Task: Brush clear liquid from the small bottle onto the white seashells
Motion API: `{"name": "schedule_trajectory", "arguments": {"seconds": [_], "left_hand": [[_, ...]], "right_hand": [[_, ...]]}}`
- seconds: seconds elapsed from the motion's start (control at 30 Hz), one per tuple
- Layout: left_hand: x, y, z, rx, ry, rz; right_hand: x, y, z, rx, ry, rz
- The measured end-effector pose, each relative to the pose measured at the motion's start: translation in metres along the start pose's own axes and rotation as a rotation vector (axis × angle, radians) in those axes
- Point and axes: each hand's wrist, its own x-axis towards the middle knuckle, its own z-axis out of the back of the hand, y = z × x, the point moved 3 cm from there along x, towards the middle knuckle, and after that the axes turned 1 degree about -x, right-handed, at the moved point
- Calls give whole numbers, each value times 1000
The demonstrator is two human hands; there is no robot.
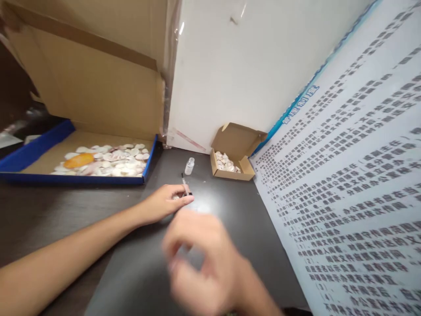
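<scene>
My left hand (167,202) is closed around a small applicator brush (186,186), its dark tip pointing up and a black band near my thumb. Something small and whitish (176,197) shows between the same fingers, perhaps a shell. Just beyond stands an uncapped clear glass bottle (189,166) with a whitish lower part. My right hand (207,259), smeared by motion, is raised nearer the camera over the dark table mat (250,228). Its fingers curl toward the thumb as in a pinch; whatever they hold, if anything, cannot be made out.
On the left, an open cardboard box with a blue rim (98,179) holds many pale shells (121,162) and an orange oval piece (79,160). A small open carton (232,175) with whitish shell pieces stands at the back right. A printed wall poster (348,175) borders the right side.
</scene>
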Motion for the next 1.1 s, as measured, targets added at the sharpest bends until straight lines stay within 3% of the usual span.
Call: {"name": "schedule_trajectory", "arguments": {"seconds": [0.17,0.23,0.33,0.5,0.63,0.77,1.1], "left_hand": [[2,1,2,-144,-67,-12],[2,1,2,-212,-69,-3],[2,1,1,-296,-47,13],[0,-1,0,-308,-12,39],[-1,0,3,-254,-16,72],[0,8,9,-371,-68,128],[1,10,8,-454,-81,96]], "right_hand": [[22,-71,1,-305,34,-170],[27,-86,-7,-327,25,-110],[29,-91,-20,-276,-65,-36],[26,-91,-31,-138,-177,-30],[20,-100,-28,21,-252,-112],[14,-111,-16,89,-405,-204],[16,-114,-14,99,-375,-173]]}}
